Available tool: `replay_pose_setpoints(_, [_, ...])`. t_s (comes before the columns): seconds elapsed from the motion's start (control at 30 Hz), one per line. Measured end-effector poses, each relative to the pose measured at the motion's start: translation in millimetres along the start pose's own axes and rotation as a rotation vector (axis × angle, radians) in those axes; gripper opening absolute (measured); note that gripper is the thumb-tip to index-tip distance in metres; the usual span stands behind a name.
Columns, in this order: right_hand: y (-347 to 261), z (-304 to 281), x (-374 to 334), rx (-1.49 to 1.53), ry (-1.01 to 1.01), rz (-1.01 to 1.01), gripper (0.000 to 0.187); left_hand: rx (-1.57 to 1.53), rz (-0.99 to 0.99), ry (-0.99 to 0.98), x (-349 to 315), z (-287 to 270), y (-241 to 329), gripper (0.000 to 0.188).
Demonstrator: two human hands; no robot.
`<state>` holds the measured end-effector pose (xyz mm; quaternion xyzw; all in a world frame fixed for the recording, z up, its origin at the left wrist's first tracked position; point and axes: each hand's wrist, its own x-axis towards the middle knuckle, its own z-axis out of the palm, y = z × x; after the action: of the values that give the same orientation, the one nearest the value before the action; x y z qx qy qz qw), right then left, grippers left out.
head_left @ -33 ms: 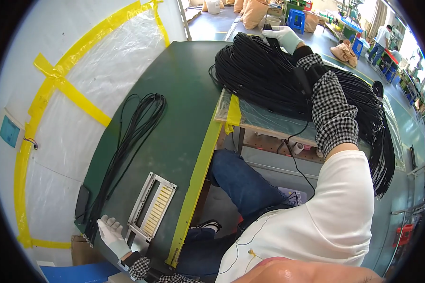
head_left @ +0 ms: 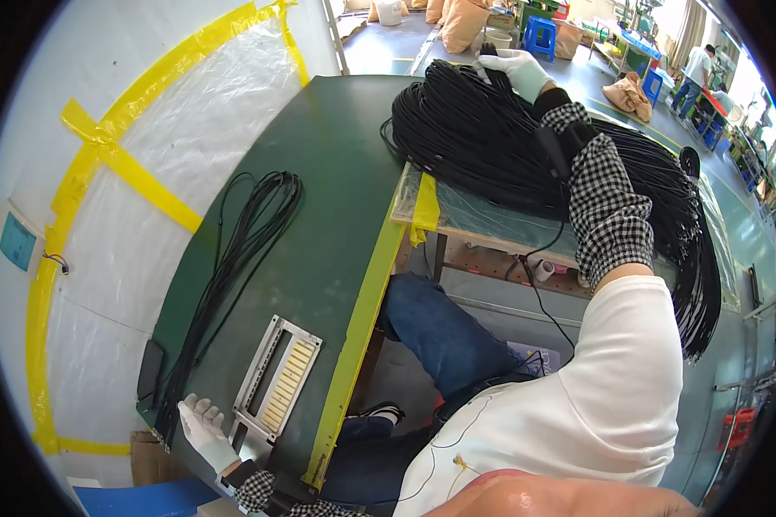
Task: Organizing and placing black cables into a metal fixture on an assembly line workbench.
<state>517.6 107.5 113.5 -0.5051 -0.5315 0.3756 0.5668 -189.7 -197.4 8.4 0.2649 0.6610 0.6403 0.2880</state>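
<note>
My left hand (head_left: 203,431), in a white glove, rests at the near left of the green table with its fingers loosely bent and apart, nothing visible in them. Beside it are the ends of a thin bunch of black cables (head_left: 205,297), looped at its far end. A metal frame fixture (head_left: 278,377) with a row of yellowish slots lies just right of that hand. At the far right, my gloved right hand (head_left: 521,71) is closed round some black cables at the far end of a large bundle of black cables (head_left: 483,129). The checked sleeve covers part of this bundle.
The green table (head_left: 336,172) has a yellow edge facing my legs. A glass-topped side table (head_left: 483,220) carries the large bundle, whose ends hang over its right side. Plastic sheeting with yellow tape (head_left: 147,181) covers the left wall. Sacks, stools and a person (head_left: 697,73) are beyond.
</note>
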Motion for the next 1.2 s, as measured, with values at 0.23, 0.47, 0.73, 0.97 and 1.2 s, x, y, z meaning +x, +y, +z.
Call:
replay_pose_setpoints(0.23, [32.0,6.2,-15.7,0.366,0.036,-0.106,0.032,-0.009,-0.036,0.008,-5.4,10.0,-2.3,0.047])
replay_pose_setpoints(0.47, [39.4,9.1,-21.2,0.469,0.132,-0.275,0.025,0.012,-0.04,0.013,-13.3,19.5,-3.2,0.048])
replay_pose_setpoints(0.73, [39.0,9.7,-19.1,0.396,0.197,-0.294,0.022,0.017,-0.014,0.043,-17.1,26.7,-1.1,0.048])
replay_pose_setpoints(0.97, [15.1,9.8,-27.8,-0.455,0.408,-0.303,0.027,0.032,-0.013,0.064,-14.8,22.8,2.2,0.047])
replay_pose_setpoints(1.2, [25.7,-0.2,-38.8,0.232,0.146,-0.246,0.034,0.054,0.005,0.048,-10.7,11.8,3.7,0.046])
